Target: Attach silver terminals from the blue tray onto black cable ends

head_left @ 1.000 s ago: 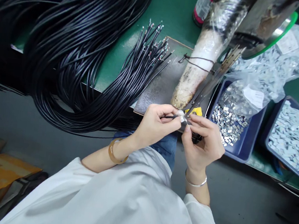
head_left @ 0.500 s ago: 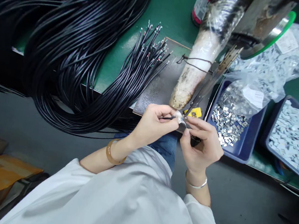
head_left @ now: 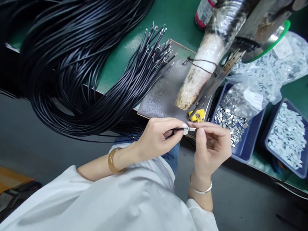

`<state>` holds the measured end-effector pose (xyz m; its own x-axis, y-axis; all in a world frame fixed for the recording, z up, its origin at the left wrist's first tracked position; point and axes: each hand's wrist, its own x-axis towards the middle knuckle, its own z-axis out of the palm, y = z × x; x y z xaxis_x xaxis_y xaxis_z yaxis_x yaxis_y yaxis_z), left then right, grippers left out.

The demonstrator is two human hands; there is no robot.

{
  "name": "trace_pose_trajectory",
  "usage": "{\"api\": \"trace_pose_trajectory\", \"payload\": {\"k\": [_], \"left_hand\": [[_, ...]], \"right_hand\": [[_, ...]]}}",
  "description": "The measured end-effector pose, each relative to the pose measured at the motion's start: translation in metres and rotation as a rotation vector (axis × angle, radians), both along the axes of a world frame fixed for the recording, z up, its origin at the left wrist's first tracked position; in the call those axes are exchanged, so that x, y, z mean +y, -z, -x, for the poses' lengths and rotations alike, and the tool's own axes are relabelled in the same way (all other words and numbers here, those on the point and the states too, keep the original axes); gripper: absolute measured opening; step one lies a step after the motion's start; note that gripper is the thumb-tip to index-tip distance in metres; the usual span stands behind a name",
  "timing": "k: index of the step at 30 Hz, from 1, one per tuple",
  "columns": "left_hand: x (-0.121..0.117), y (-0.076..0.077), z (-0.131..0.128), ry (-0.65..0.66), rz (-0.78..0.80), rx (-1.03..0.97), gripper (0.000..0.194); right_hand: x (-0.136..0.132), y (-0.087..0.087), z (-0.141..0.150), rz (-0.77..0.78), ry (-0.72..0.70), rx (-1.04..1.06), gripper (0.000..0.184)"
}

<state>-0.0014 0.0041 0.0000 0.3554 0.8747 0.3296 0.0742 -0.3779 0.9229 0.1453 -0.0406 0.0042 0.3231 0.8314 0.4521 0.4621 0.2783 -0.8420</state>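
The left hand (head_left: pixel 159 135) is pinching a black cable (head_left: pixel 179 129); the right hand (head_left: pixel 212 144), fingertips closed, is gripping its pale tip (head_left: pixel 191 129) right beside it.

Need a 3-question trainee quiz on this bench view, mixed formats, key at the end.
1. Multiple choice: what does the left hand hold?
a) a blue pen
b) a black cable
c) a cardboard box

2. True or false: the clear bag of metal pieces lies partly over a blue tray.

3. Fill in the blank: the silver bangle is on the person's ____ wrist.

Key: 1 b; 2 true; 3 right.
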Motion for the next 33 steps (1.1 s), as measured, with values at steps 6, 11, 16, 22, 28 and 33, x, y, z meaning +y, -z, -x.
{"api": "trace_pose_trajectory", "payload": {"k": [6,11,16,22,28,33], "left_hand": [[-0.005,0.003,-0.001,-0.011,0.029,-0.004,0.016],[-0.005,0.008,0.003,-0.103,-0.163,-0.051,0.010],[-0.002,0.005,0.004,0.062,0.179,-0.122,0.017],[0.005,0.001,-0.004,0.052,0.427,-0.203,0.014],[0.013,0.000,-0.009,0.023,0.427,-0.206,0.014],[0.016,-0.003,-0.010,-0.036,0.395,-0.200,0.010]], "right_hand": [[-0.001,-0.001,0.002,-0.042,0.000,-0.102,0.014],[0.001,-0.003,-0.003,0.052,-0.017,0.062,0.010],[0.002,0.001,-0.005,0.027,-0.040,-0.048,0.011],[-0.001,0.008,-0.002,-0.190,0.046,-0.499,0.025],[-0.001,0.015,0.002,-0.233,0.084,-0.568,0.027],[0.000,0.015,0.005,-0.248,0.122,-0.520,0.024]]}}
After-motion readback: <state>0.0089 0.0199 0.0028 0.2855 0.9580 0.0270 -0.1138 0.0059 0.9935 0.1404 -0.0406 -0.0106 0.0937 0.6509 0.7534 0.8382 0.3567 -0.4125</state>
